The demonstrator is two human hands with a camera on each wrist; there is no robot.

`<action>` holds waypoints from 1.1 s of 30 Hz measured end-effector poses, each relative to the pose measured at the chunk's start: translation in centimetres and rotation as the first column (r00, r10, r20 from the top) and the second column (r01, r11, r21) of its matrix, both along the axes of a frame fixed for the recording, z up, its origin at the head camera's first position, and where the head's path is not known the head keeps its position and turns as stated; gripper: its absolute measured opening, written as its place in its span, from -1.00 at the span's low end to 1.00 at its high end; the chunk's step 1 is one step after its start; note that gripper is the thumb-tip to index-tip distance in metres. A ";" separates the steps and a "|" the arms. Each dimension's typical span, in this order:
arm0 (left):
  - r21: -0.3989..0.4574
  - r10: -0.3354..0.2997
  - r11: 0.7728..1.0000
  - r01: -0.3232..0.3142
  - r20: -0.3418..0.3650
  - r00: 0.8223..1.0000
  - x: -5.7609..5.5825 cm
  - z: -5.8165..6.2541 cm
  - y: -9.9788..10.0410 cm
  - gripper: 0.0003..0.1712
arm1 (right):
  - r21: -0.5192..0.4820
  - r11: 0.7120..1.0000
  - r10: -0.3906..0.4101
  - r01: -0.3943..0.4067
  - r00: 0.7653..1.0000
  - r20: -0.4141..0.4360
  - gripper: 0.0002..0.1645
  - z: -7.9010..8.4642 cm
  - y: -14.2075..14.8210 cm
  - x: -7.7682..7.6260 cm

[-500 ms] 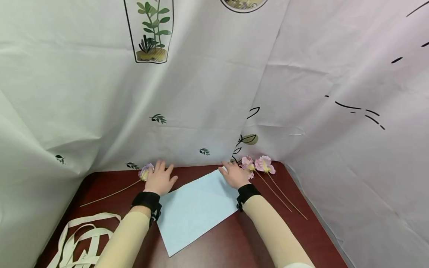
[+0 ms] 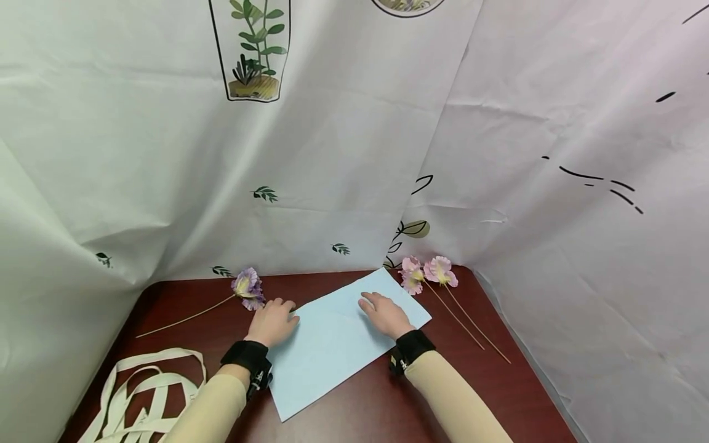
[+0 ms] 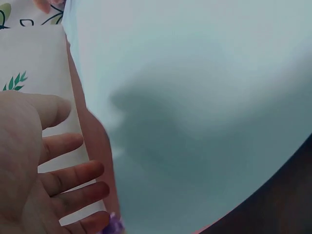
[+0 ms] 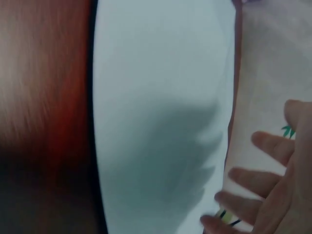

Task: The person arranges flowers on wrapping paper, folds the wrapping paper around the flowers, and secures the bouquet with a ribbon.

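A light blue sheet (image 2: 327, 351), which looks like paper or thin cloth, lies slanted on the dark red table. By its left edge is my left hand (image 2: 272, 323), with fingers spread and relaxed and nothing in its grasp. Over the right part of the sheet hovers my right hand (image 2: 386, 314), its fingers loosely extended and also holding nothing. Both wrist views show the separated fingers and a hand's shadow on the sheet (image 3: 204, 97). A purple and yellow flower (image 2: 247, 287) lies just beyond my left fingertips.
Two pink flowers (image 2: 441, 271) with long thin stems lie at the back right. A heap of cream-coloured straps (image 2: 157, 384) rests at the front left, beside my left sleeve. White printed fabric (image 2: 343, 154) hangs behind and along the sides of the table (image 2: 354, 406).
Both hands have drawn back from the table's far edge toward me. My left hand has come off the purple flower, and the sheet's right end is now uncovered.
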State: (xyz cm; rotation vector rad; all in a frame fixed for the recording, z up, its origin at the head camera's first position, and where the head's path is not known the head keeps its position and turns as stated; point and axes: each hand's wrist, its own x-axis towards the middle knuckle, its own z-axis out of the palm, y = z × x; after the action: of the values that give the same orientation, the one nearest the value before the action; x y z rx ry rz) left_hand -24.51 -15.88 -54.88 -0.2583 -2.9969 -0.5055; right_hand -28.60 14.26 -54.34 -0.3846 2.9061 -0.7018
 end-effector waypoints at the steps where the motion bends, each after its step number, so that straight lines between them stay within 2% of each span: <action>1: 0.001 0.001 1.000 -0.001 0.001 1.000 0.1 -0.2 0.1 -0.56 | 0.015 1.000 -0.006 0.006 1.000 0.010 -0.35 -0.1 -0.1 0.4; 6: -0.003 0.042 0.999 -0.042 0.020 0.999 0.4 -1.0 0.3 -0.53 | 0.085 0.996 -0.030 0.021 0.994 0.105 -0.32 -0.7 -0.6 1.6; 10: -0.006 0.079 0.997 -0.079 0.030 0.996 0.4 -1.7 0.3 -0.51 | 0.122 0.993 -0.027 0.009 0.989 0.147 -0.30 -1.5 -0.5 1.9; 17: 0.008 0.095 0.995 -0.096 0.031 0.995 0.2 -2.3 0.1 -0.46 | 0.161 0.987 -0.032 0.012 0.992 0.122 -0.28 -2.5 -0.4 2.2; 20: 0.025 0.085 0.996 -0.086 0.039 0.996 0.3 -2.2 0.2 -0.42 | 0.165 0.986 -0.038 0.020 0.993 0.108 -0.28 -2.6 -0.5 2.4; 23: 0.082 0.080 0.993 -0.086 0.075 0.994 0.6 -1.6 0.2 -0.41 | 0.167 0.986 -0.041 0.024 0.994 0.101 -0.28 -2.6 -0.6 2.5; 25: 0.123 0.081 0.988 -0.093 0.097 0.992 0.7 -1.2 0.1 -0.46 | 0.154 0.988 -0.041 0.025 0.994 0.100 -0.28 -2.6 -0.7 2.6; 30: 0.187 0.087 0.976 -0.108 0.118 0.989 1.0 -0.4 0.0 -0.82 | 0.122 0.992 -0.055 0.043 0.994 0.099 -0.26 -2.5 -0.7 2.5; 33: 0.222 0.079 0.969 -0.106 0.126 0.989 1.2 -0.2 0.0 -0.88 | 0.097 0.993 -0.072 0.063 0.993 0.091 -0.23 -2.7 -1.0 2.2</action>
State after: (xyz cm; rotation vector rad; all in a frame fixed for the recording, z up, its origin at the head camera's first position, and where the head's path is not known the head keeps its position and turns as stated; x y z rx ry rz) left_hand -23.30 -15.92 -55.06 -0.0722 -3.0045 -0.8753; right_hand -26.38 13.24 -57.05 -0.2365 2.8610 -0.5737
